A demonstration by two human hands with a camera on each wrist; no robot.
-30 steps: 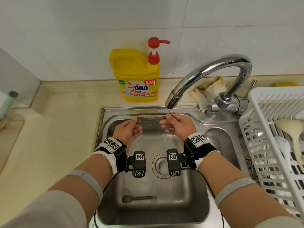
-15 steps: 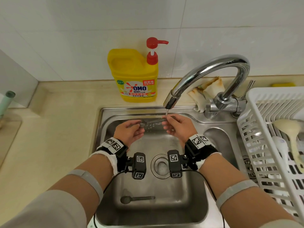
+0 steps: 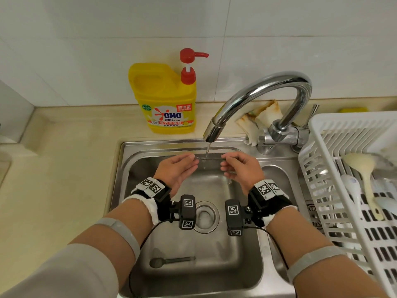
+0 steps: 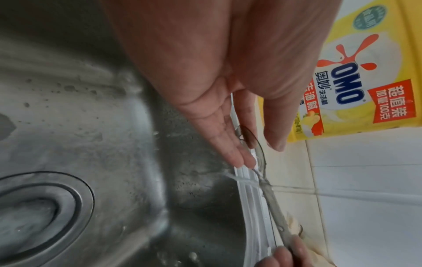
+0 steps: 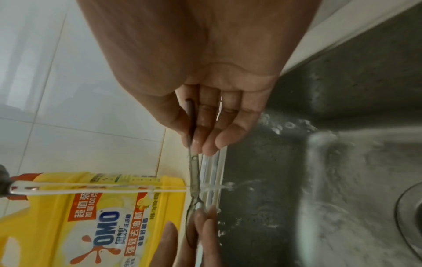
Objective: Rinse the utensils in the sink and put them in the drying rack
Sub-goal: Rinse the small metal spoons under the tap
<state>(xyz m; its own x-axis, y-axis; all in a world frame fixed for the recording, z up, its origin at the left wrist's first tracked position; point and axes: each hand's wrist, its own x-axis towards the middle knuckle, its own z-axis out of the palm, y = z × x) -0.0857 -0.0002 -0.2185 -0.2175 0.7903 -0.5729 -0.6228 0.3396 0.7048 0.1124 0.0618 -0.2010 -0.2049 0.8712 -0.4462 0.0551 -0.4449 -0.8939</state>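
Note:
A metal spoon is held level under the thin stream of water from the faucet, above the back of the sink. My left hand pinches its bowl between thumb and fingers. My right hand pinches the handle end, and the water hits the neck between the two hands. A second dark spoon lies on the sink bottom near the front. The white drying rack stands to the right of the sink.
The rack holds a pale rice paddle and other utensils. A yellow detergent bottle stands on the counter behind the sink, and a crumpled rag lies by the faucet base. The drain is at the basin's middle.
Both hands have kept the spoon under the stream. Their fingers have shifted slightly along it, and the view has moved a little.

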